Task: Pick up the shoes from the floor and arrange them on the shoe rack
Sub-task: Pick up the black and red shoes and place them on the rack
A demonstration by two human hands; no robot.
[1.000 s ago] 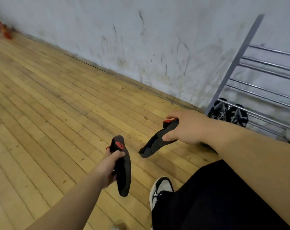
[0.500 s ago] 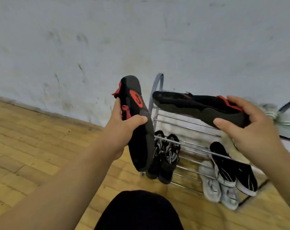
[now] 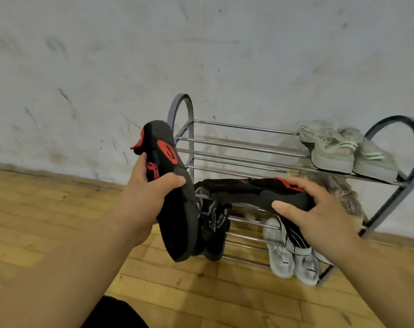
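- Standing just behind, I am seeing a dark trouser leg (image 3: 116, 313) at the very bottom, with both bare forearms reaching out over the wooden floor (image 3: 47, 221).
- The left hand (image 3: 142, 204) is gripping a black shoe (image 3: 180, 221). The thumb is lying across the sole and the fingers are curling round the far side by a red strap.
- That shoe is hanging heel up and toe down, with its sole and red oval patch facing us.
- The right hand (image 3: 319, 216) is gripping the second black shoe (image 3: 248, 192) at its heel end, with the fingers curling over the red-trimmed top and the thumb on the near side.
- This one is lying roughly level, its toe pointing left toward the first shoe.
- Both are being held just in front of the shoe rack (image 3: 236, 126); I cannot tell whether the level one is touching a bar.
- A black pair (image 3: 215, 230) is sitting low on the rack's left side, and pale slip-ons (image 3: 281, 256) are sitting low on the right beside a black-and-white striped shoe (image 3: 293, 235).
- Grey-green sneakers (image 3: 331, 150) are resting on the top shelf at the right end.
- A scuffed white wall (image 3: 106, 55) is rising behind everything.
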